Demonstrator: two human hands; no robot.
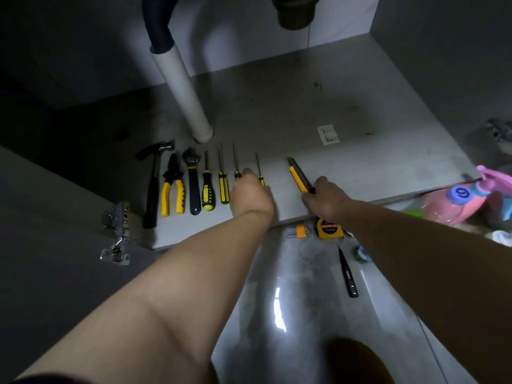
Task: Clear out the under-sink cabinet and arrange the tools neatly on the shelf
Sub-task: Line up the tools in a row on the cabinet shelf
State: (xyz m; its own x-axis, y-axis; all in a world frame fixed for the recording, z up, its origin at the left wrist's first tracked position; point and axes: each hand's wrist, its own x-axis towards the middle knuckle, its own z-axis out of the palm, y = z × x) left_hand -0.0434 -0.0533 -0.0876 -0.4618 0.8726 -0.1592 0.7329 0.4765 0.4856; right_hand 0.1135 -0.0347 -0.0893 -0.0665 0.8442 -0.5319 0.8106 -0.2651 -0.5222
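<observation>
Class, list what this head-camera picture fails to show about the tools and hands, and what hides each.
Head view:
- The left hand covers the handle of the rightmost screwdriver; its grip is unclear.
- The right hand, gripping the utility knife, hides the knife's rear end.
- The right forearm covers part of the tape measure.
- Hex keys: too small to count.
- The pink object is blurred and cut by the right edge.

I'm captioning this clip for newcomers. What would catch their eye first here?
A row of yellow-and-black tools lines the front of the cabinet floor, hammer at the left. Both hands reach in: the left hand covers the handles of two screwdrivers, the right hand grips a yellow utility knife. A white pipe stands behind the row.
</observation>
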